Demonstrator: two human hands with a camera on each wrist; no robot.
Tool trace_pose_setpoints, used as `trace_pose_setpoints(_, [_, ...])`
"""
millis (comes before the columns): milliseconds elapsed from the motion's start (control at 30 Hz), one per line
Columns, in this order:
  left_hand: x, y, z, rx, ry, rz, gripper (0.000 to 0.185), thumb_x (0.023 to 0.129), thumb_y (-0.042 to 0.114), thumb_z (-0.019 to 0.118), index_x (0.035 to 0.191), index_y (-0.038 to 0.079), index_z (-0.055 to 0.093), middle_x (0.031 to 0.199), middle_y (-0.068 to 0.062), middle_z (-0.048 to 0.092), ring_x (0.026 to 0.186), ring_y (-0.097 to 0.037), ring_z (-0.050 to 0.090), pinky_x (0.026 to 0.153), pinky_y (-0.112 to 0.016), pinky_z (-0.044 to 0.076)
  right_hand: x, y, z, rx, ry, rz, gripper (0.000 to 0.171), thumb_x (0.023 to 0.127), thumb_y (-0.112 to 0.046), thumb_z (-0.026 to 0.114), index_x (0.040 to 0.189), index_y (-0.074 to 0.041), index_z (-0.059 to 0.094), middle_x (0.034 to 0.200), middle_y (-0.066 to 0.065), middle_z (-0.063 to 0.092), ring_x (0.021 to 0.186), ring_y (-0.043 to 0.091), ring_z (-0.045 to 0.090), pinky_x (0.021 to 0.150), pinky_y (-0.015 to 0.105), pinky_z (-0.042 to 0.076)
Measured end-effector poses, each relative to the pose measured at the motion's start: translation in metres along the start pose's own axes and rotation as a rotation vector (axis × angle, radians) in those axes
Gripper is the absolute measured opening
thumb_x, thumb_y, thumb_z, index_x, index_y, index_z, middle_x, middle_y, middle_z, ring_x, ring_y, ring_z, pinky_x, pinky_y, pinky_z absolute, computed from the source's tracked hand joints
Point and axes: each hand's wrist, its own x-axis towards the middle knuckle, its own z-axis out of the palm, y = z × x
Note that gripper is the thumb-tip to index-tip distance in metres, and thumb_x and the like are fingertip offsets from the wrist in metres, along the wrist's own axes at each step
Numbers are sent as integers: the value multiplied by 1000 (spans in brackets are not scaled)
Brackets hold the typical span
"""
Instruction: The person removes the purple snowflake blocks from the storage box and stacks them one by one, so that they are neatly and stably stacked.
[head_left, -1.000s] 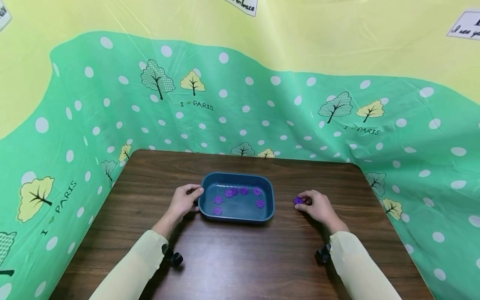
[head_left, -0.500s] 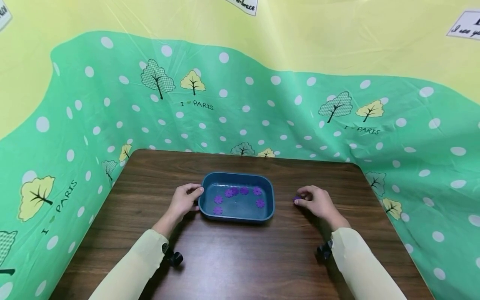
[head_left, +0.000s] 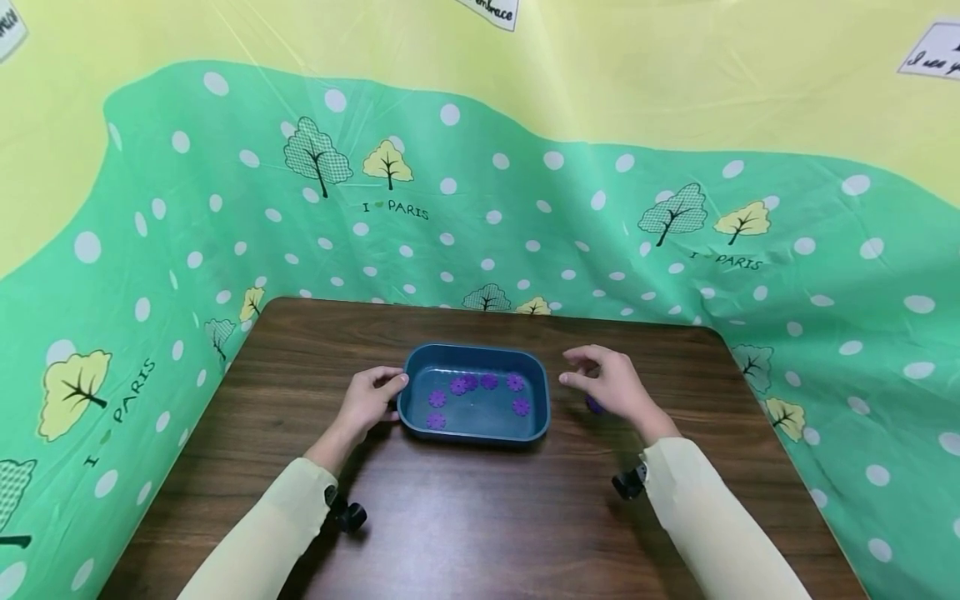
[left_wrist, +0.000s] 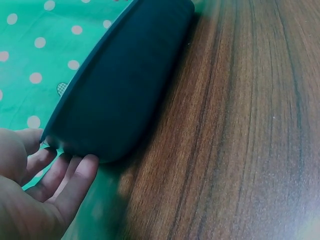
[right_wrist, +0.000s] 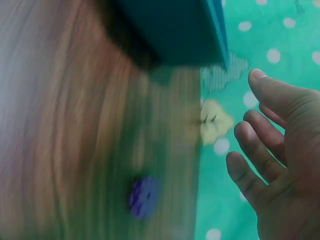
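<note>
A dark blue rectangular bin (head_left: 474,437) stands on the table with several purple flower-shaped discs (head_left: 521,407) scattered over its floor. My left hand (head_left: 367,402) grips the bin's left end, thumb at the rim and fingers against the outer wall, as the left wrist view shows. My right hand (head_left: 609,385) hovers just right of the bin, fingers loosely bent and apart, holding nothing. Below and behind it on the table lies a purple piece (right_wrist: 143,196), partly covered by the hand in the head view and blurred in the right wrist view.
The brown wood-grain table (head_left: 480,517) carries the bin near its far half. A green and yellow cloth (head_left: 480,192) printed with dots and trees hangs behind the table and along both sides. Small black cameras (head_left: 348,515) are strapped at both wrists.
My right hand has let go of the purple piece, leaving it on the table, and moved up and left towards the bin. The left hand and bin stay where they were.
</note>
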Motion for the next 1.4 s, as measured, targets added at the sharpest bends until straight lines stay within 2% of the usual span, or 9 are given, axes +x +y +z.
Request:
trace_pose_setpoints(133, [0, 1, 0, 0, 0, 2, 36, 103, 21, 65, 132, 1, 65, 117, -22, 63, 93, -25, 65, 67, -36, 65, 9, -18, 8, 39, -4, -43, 37, 89, -26, 83, 121, -11, 74, 113, 7, 74, 87, 16, 66, 79, 35, 59])
trace_pose_setpoints(267, [0, 0, 0, 4, -2, 4, 37, 103, 21, 65, 133, 0, 65, 116, -23, 63, 91, -24, 66, 65, -34, 64, 16, -36, 18, 90, -26, -87, 38, 88, -21, 83, 122, -5, 73, 112, 13, 73, 86, 18, 65, 75, 31, 59])
trace_pose_setpoints(467, [-1, 0, 0, 13, -5, 7, 36, 103, 21, 64, 133, 1, 65, 116, -22, 63, 89, -23, 66, 63, -32, 63, 28, -57, 39, 87, -71, -109, 37, 88, -21, 83, 121, -7, 73, 113, 10, 72, 83, 17, 65, 70, 32, 57])
trace_pose_setpoints(733, [-2, 0, 0, 19, -4, 6, 37, 103, 22, 65, 134, 1, 65, 116, -21, 63, 87, -23, 66, 65, -33, 64, 43, -73, 69, 62, -159, -78, 41, 90, -26, 82, 126, -8, 72, 119, 8, 72, 90, 16, 63, 77, 34, 58])
trace_pose_setpoints(933, [-1, 0, 0, 12, -9, 6, 38, 103, 21, 65, 134, 0, 64, 115, -21, 64, 85, -21, 66, 64, -33, 64, 51, -83, 86, 49, -212, -55, 42, 91, -25, 81, 127, -8, 71, 122, 7, 70, 89, 14, 61, 75, 31, 55])
trace_pose_setpoints(1133, [-1, -1, -1, 1, -3, 2, 37, 102, 22, 66, 133, 0, 65, 114, -20, 64, 86, -21, 66, 61, -31, 63, 57, -94, 101, 42, -265, -50, 41, 91, -23, 81, 127, -7, 71, 118, 8, 70, 88, 15, 61, 73, 31, 55])
trace_pose_setpoints(1400, [-1, 0, 0, 8, -3, 2, 39, 102, 22, 65, 134, -1, 64, 114, -21, 64, 89, -23, 67, 63, -34, 63, 61, -99, 115, -35, -317, -27, 42, 90, -27, 82, 126, -9, 72, 112, 6, 71, 91, 17, 61, 81, 35, 57])
